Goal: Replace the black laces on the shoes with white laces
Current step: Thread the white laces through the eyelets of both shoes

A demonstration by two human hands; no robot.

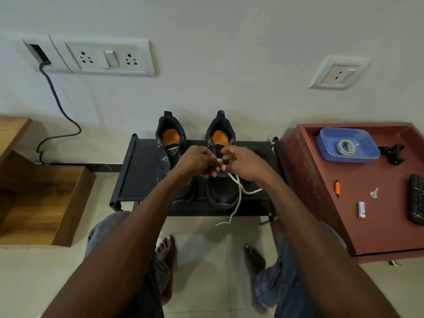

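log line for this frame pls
step: lacing | left hand + right hand: pinching white lace at right shoe | left shoe: unlaced | spare lace: in blue tray

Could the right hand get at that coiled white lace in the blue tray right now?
Probably yes, once freed. The right hand is pinching the white lace on the right shoe; the coiled lace lies uncovered in the open blue tray on its side.
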